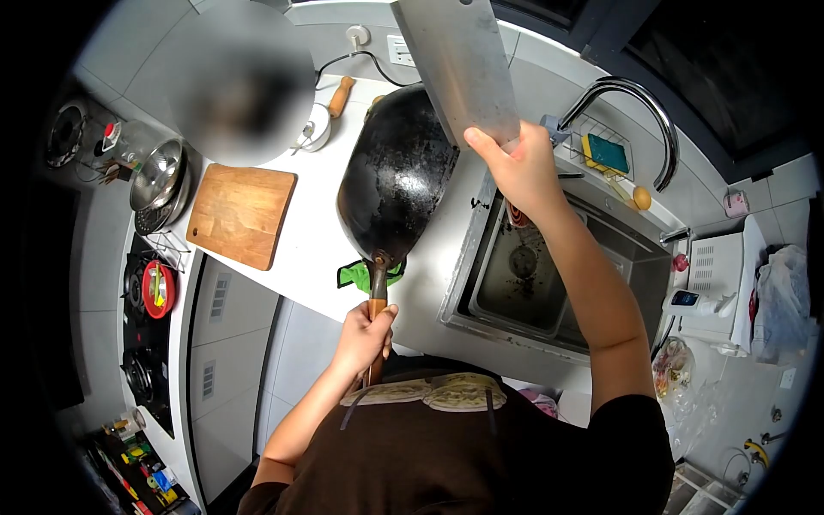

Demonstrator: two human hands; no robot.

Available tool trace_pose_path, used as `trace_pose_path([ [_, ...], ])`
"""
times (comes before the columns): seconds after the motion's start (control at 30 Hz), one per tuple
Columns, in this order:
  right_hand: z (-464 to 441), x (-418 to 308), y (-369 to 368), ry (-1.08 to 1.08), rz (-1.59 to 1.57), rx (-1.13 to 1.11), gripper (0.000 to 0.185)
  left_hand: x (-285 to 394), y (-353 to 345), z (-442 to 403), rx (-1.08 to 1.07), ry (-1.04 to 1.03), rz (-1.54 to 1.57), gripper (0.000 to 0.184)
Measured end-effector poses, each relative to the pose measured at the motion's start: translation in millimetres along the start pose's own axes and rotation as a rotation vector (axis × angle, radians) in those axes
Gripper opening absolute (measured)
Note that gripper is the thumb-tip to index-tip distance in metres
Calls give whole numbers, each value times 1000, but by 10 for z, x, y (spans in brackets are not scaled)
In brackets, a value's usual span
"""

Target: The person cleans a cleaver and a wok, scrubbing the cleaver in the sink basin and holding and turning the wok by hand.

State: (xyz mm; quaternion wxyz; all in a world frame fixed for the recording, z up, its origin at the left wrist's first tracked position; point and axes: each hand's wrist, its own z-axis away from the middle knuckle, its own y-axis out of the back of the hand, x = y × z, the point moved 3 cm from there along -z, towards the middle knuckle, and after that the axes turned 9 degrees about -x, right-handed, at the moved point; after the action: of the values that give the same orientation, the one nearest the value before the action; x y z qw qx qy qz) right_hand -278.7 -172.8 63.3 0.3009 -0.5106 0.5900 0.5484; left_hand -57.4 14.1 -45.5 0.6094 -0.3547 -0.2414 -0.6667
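Observation:
My left hand (362, 340) is wrapped round the wooden handle of a black wok (399, 172), close to my body. The wok is over the white counter, its dark, worn surface showing shiny patches. A green cloth (354, 275) lies beneath the base of the handle. My right hand (522, 172) is closed on a cleaver (463, 73), thumb against the lower part of the wide metal blade. The blade points up and away, overlapping the wok's right edge in view. The cleaver's handle is hidden in my fingers.
A wooden cutting board (242, 215) and a white bowl (316, 129) are left of the wok. On the right are a metal sink (459, 300) and its curved faucet (665, 112). A stove (146, 378) stands far left. A grey blur covers the upper left.

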Motion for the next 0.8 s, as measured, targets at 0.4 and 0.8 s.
trace_pose_path([
  [0.4,26,28,41,-20,14,11,21,-1,2,-3,-6,3,2,23],
  [0.8,80,99,83,0,3,14,21,3,-26,-13,-13,-17,-30,23],
])
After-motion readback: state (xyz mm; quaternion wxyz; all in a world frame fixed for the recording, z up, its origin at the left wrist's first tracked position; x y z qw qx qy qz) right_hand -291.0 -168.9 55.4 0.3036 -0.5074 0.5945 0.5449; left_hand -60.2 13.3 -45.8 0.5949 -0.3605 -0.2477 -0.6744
